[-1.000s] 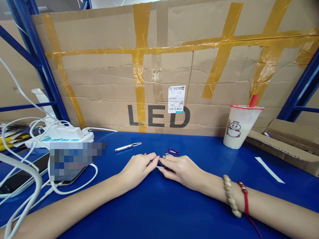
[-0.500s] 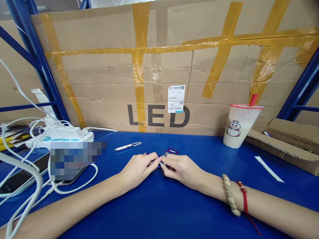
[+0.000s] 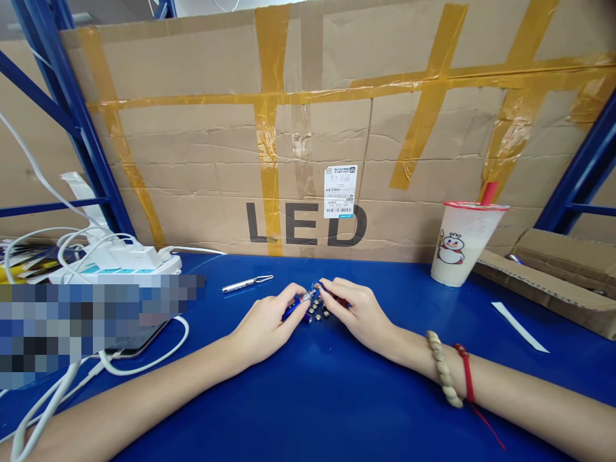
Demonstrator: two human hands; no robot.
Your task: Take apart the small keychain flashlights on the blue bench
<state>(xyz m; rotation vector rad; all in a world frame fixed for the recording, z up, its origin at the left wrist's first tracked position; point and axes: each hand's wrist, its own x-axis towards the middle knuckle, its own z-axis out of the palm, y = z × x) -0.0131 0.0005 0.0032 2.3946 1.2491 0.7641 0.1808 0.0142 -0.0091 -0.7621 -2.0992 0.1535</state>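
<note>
Between its thumb and fingers my left hand [image 3: 270,321] grips a small blue metallic tube [image 3: 294,309], whose silvery threaded end points at my other hand. My right hand [image 3: 359,313] is closed in a pinch on a blue clip piece [image 3: 316,284], right at the tube's end. Under and between the fingertips, several small round silver button cells [image 3: 318,317] lie on the blue table, beside a purple tube [image 3: 307,317]. Behind my left hand lies a silver pen-like tube with a clip [image 3: 245,283].
At the left are a white power strip [image 3: 144,277], tangled white cables and a phone [image 3: 144,340], partly blurred. On the right stand a milky drink cup [image 3: 462,247], a white strip [image 3: 520,327] and an open cardboard box [image 3: 553,289]. Taped cardboard [image 3: 216,160] rises behind the blue table [image 3: 308,398].
Both hands have lifted slightly from the table. The blue tube and clip piece now show between them, and the button cells have come into sight. The purple clip no longer shows behind my right hand.
</note>
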